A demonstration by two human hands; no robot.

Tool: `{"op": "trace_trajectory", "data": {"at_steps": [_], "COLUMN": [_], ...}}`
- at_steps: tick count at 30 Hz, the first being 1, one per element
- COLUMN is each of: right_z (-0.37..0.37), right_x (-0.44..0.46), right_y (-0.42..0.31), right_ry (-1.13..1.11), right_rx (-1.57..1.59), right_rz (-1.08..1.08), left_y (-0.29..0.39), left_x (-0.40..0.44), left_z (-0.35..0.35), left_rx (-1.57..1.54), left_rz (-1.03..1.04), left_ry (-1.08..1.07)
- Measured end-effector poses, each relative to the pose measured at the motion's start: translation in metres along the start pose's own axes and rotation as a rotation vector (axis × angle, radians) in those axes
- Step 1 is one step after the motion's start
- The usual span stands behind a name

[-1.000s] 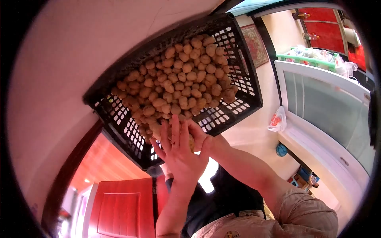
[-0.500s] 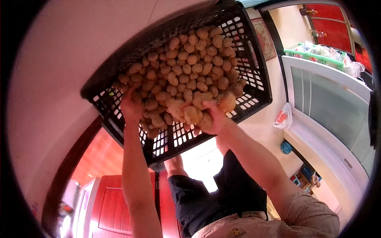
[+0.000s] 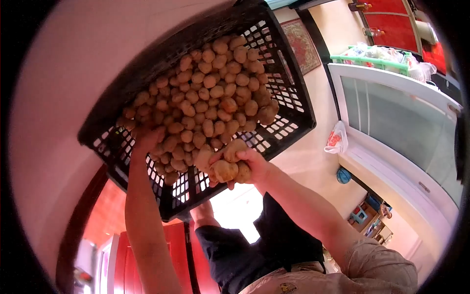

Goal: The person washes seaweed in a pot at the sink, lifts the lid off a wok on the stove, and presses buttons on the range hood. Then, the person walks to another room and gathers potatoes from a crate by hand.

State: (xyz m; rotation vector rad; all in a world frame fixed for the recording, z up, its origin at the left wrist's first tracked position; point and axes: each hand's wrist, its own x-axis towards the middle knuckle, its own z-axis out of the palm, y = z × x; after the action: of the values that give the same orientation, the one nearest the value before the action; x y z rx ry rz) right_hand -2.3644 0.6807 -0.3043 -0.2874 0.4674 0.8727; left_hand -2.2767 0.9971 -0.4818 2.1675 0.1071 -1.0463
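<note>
A black slatted plastic crate point(image 3: 293, 110) sits tilted in view, holding a large heap of small brown potatoes point(image 3: 200, 105). Near the crate's front side, my right hand point(image 3: 249, 166) is closed around several potatoes point(image 3: 225, 170), lifted above the slatted bottom. My left hand point(image 3: 147, 141) reaches into the left part of the heap. Its thumb side shows, but potatoes and shadow hide the other fingers.
On the right is a white-framed glass panel point(image 3: 401, 112), with a green basket point(image 3: 377, 61) of plastic bags above it. A white and red bag point(image 3: 337, 138) hangs beside it. A blue ball point(image 3: 343, 175) lies lower down. A red door point(image 3: 152, 264) stands at lower left.
The whole view has shifted, so the crate appears farther left and lower. A potato that showed beyond my right hand is no longer there. My right hand still grips several potatoes, now less blurred.
</note>
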Motion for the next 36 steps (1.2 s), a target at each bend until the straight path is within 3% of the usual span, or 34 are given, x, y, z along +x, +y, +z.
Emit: {"op": "trace_trajectory", "data": {"at_steps": [1,3,6,9,13,14,16,17,19,20,22,24,26,29,32,34,36], "right_z": [-0.011,-0.011,-0.011,-0.010,-0.013,-0.012,-0.010,-0.016,-0.016,-0.014,-0.013,-0.013,-0.018,0.004,0.010,0.016,0.024], "right_x": [0.002,0.002,-0.002,-0.001,-0.001,-0.001,-0.001,0.002,0.003,0.003,0.003,0.006,0.016,0.015,0.013,0.016,0.013], "right_y": [0.001,0.000,-0.006,-0.013,-0.014,-0.015,-0.014,-0.011,-0.012,-0.014,-0.017,-0.016,-0.013,-0.018,-0.013,-0.012,-0.010], "right_ry": [-0.176,-0.153,-0.120,-0.114,-0.044,-0.049,-0.003,-0.057,-0.074,-0.082,-0.148,-0.086,-0.270,-0.242,-0.099,-0.103,-0.226], "right_rx": [0.123,0.115,0.095,0.160,0.212,0.213,0.246,0.277,0.285,0.293,0.319,0.363,0.279,0.369,0.334,0.232,0.443], "right_rz": [0.032,0.017,0.008,-0.090,-0.163,-0.166,-0.166,-0.194,-0.211,-0.226,-0.271,-0.297,-0.420,-0.405,-0.404,-0.381,-0.288], "left_y": [-0.016,-0.028,-0.025,-0.027,0.003,0.013,0.043,0.066,0.070,0.066,0.054,0.096,0.143,0.211,0.234,0.241,0.229], "left_x": [0.015,0.042,0.051,0.038,0.004,-0.001,-0.019,-0.029,-0.031,-0.028,-0.036,-0.074,-0.119,-0.181,-0.206,-0.218,-0.222], "left_z": [0.009,0.030,0.027,0.032,0.037,0.038,0.038,0.033,0.032,0.034,0.044,0.038,0.043,0.036,0.043,0.039,0.045], "left_rx": [-0.001,0.071,0.289,0.247,0.234,0.094,-0.042,-0.005,0.033,-0.293,-0.616,-0.620,-0.706,-0.482,-0.323,-0.418,-0.630], "left_rz": [0.010,-0.059,-0.114,0.051,-0.031,0.178,0.379,0.111,-0.153,0.034,0.210,0.236,0.238,0.139,0.190,0.131,0.097], "left_ry": [-0.004,0.305,0.149,0.244,0.193,0.274,0.357,0.284,0.207,0.296,0.373,0.436,0.434,0.346,0.326,0.318,0.552]}}
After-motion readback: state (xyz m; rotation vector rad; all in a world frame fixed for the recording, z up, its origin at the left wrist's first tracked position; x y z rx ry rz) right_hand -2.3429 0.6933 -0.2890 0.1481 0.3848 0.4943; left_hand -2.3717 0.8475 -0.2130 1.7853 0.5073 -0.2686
